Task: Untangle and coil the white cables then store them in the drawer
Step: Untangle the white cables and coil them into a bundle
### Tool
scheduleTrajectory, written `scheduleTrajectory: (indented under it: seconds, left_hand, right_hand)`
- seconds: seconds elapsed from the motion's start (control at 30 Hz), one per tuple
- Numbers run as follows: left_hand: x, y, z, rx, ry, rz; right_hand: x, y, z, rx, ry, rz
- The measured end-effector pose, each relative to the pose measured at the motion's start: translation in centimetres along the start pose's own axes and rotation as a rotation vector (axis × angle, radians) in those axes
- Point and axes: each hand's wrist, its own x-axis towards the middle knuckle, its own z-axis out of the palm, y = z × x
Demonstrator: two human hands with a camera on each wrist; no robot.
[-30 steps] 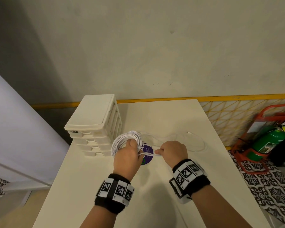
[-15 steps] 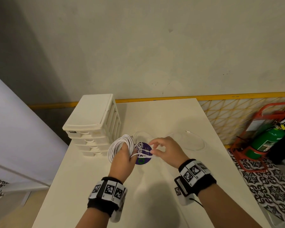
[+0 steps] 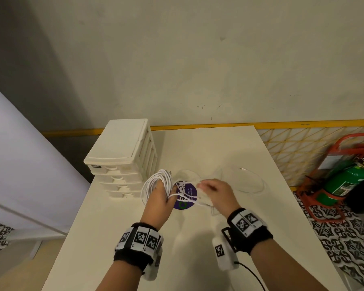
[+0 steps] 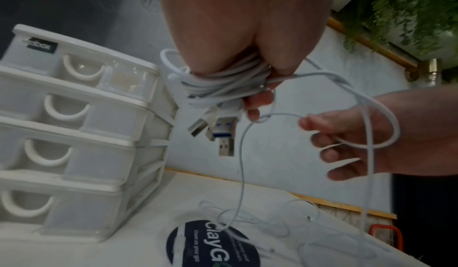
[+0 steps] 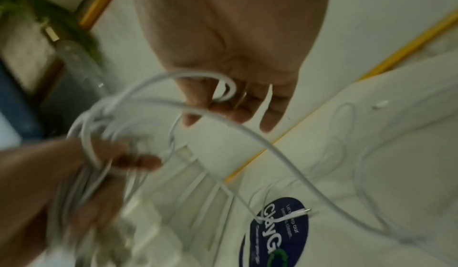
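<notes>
Dim, soft indoor light; head view edges bowed; right-wrist view motion-blurred; left-wrist view grainy.

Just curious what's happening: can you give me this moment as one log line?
step: coiling | left hand: grips coil | right hand: loops loose cable | drawers: shut | rest of cable on table

The drawer unit (image 3: 122,160) is standing at the desk's (image 3: 105,238) rear left. Just right of it, the left hand (image 3: 159,197) is holding the cable coil (image 3: 156,181); the right hand (image 3: 218,195) is sitting further right, a round sticker (image 3: 186,203) lying on the desk between them.
</notes>
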Motion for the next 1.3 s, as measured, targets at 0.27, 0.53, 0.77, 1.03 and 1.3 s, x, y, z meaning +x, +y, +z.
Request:
scheduleTrajectory:
  seconds: [0.27, 0.53, 0.77, 1.03, 1.3]
  left_hand:
    - [1.1, 0.3, 0.3, 0.216, 0.031, -0.068]
    - [0.5, 1.4, 1.0, 0.103, -0.004, -0.022]
    - [-0.4, 2.5, 1.6, 0.015, -0.093, 0.141]
    - [-0.2, 1.3, 0.4, 0.095, -0.027, 0.003]
    - [0.5, -2.0, -3.7, 0.138, 0.184, -0.227]
  right_hand:
    - [0.3, 1.8, -3.8, 0.368, 0.622, 0.134]
    - [0.4, 1.5, -4.9, -0.323, 0.332, 0.223]
    - [0.6, -3.6, -0.6, -0.442, -0.275, -0.048]
    - [0.4, -1.1, -0.6, 0.049, 0.077, -0.017]
    - [1.4, 3.9, -9.3, 0.200, 0.804, 0.233]
